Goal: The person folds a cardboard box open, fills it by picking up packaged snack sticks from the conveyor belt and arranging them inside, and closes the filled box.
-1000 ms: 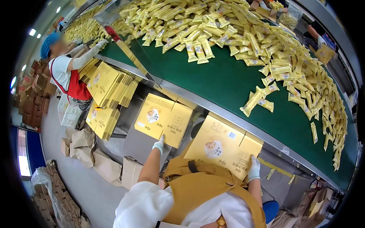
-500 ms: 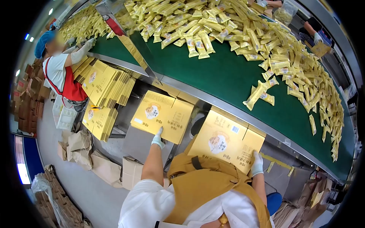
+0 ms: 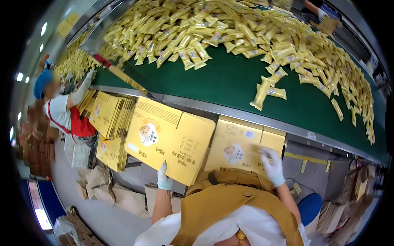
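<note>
My left hand (image 3: 165, 177), in a pale glove, grips the lower edge of a flat, folded yellow carton (image 3: 164, 153) with the thumb on top. That carton is tilted up toward me and shows a round printed logo and dark lettering. To its right lies another flat yellow carton (image 3: 221, 141), its near edge hidden by my brown apron (image 3: 230, 201). Over the right part of this second carton is my gloved right hand (image 3: 271, 166), fingers apart and slightly blurred, holding nothing I can see.
A green conveyor belt (image 3: 213, 88) with a metal edge runs ahead, heaped with yellow wrapped packets (image 3: 246, 35). Stacked flat cartons (image 3: 113, 119) stand at left beside a co-worker in a red apron (image 3: 80, 123). Brown paper sacks (image 3: 98, 184) lie on the floor; a blue seat (image 3: 310, 208) is at right.
My left hand has raised and tilted its carton closer to me. My right hand has let go of the second carton's right edge and moved inward over it. The view has shifted slightly.
</note>
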The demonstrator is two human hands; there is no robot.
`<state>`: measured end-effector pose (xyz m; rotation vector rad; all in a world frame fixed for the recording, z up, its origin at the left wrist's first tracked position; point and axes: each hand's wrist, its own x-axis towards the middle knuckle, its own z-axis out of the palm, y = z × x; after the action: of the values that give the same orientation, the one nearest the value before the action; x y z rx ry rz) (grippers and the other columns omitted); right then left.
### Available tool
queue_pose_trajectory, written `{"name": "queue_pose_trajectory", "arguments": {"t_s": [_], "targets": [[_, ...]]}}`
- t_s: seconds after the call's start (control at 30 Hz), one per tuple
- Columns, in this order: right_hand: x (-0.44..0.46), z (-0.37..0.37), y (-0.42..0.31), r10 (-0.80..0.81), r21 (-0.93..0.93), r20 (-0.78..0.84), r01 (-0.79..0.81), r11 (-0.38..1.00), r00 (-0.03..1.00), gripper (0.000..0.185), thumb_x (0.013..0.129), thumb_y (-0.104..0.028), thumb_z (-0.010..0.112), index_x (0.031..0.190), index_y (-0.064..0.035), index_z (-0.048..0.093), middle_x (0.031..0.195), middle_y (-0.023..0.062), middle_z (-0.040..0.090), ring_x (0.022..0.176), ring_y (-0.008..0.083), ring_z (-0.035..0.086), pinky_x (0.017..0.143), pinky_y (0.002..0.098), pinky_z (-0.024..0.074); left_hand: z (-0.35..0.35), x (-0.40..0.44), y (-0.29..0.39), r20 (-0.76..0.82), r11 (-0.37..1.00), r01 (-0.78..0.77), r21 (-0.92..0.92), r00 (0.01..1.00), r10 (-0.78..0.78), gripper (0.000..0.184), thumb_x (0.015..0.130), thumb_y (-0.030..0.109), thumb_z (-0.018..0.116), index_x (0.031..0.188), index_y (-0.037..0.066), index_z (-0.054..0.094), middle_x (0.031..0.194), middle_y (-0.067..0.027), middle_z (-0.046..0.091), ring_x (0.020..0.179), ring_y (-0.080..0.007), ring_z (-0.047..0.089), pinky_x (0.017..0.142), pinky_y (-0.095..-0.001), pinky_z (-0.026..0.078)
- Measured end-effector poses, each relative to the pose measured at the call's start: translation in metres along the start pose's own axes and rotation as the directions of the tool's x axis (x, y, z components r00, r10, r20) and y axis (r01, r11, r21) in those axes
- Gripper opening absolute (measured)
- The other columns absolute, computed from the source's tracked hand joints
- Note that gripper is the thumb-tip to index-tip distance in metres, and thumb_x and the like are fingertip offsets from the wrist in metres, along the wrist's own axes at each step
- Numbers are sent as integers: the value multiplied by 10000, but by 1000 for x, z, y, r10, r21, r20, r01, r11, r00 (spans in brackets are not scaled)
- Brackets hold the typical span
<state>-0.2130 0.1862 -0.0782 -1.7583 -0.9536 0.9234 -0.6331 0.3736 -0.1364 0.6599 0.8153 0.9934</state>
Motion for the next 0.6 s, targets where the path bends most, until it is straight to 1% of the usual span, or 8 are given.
{"name": "queue_pose_trajectory", "arguments": {"t_s": [0.17, 0.23, 0.3, 0.33, 0.37, 0.47, 0.5, 0.6], "targets": [[36, 63, -51, -209, 751, 83, 77, 656, 974, 663, 938, -288, 682, 1460, 1, 394, 1435, 189, 508, 1307, 327, 513, 1085, 468, 431, 106, -11, 10, 200, 992, -90, 89, 977, 71, 649, 954, 290, 641, 1481, 18, 377, 1408, -136, 531, 1274, -280, 549, 1034, -436, 487], [51, 60, -32, -541, -138, -98, 527, 839, 835, 712, 938, -343, 689, 1479, -16, 361, 1448, 170, 492, 1312, 310, 505, 1092, 460, 427, 149, -9, -3, 217, 992, -130, -5, 968, 128, 576, 927, 164, 659, 1441, 28, 436, 1321, -137, 597, 1237, -257, 572, 977, -405, 522], [59, 43, -24, -523, -95, -192, 514, 852, 831, 741, 931, -394, 700, 1481, -31, 360, 1441, 150, 495, 1304, 291, 509, 1086, 446, 432, 154, 13, -27, 389, 932, -206, 300, 918, 77, 595, 888, 139, 699, 1429, 41, 471, 1338, -133, 592, 1255, -269, 561, 1023, -419, 487], [60, 22, -41, -296, 453, -221, 366, 813, 929, 745, 924, -416, 708, 1473, -37, 376, 1427, 139, 507, 1294, 281, 516, 1078, 434, 439, 154, 28, -35, 505, 807, -309, 503, 863, 16, 643, 880, 167, 720, 1448, 40, 448, 1371, -137, 570, 1256, -283, 558, 1045, -435, 472], [61, 5, -49, -85, 862, -111, 139, 487, 990, 750, 917, -439, 716, 1465, -43, 392, 1413, 129, 519, 1284, 271, 524, 1069, 423, 446, 154, 43, -41, 595, 629, -426, 651, 801, -73, 692, 871, 194, 741, 1467, 39, 424, 1405, -141, 549, 1257, -297, 555, 1067, -450, 457], [52, -49, -3, -157, 739, -293, 327, 589, 943, 685, 920, -414, 716, 1420, -23, 457, 1364, 100, 564, 1238, 239, 560, 1029, 393, 472, 155, 78, -57, 731, -26, -742, 670, 665, -153, 573, 901, 199, 701, 1402, 8, 499, 1357, -147, 585, 1221, -284, 572, 1043, -455, 463], [43, -64, 7, -174, 734, -297, 341, 587, 939, 626, 930, -376, 713, 1386, -1, 502, 1339, 101, 592, 1215, 235, 580, 1020, 387, 476, 143, 89, -61, 713, -73, -722, 688, 691, -120, 534, 923, 228, 676, 1386, 14, 516, 1345, -146, 595, 1203, -279, 589, 1016, -437, 479], [9, -86, 41, 64, 736, -164, 78, 672, 984, 668, 916, -424, 725, 1381, 8, 515, 1296, 103, 625, 1177, 223, 609, 1006, 374, 486, 83, 139, -89, 342, 404, -337, 851, 938, 63, 449, 991, 317, 600, 1336, 31, 567, 1310, -145, 627, 1149, -264, 639, 934, -381, 529]]}}
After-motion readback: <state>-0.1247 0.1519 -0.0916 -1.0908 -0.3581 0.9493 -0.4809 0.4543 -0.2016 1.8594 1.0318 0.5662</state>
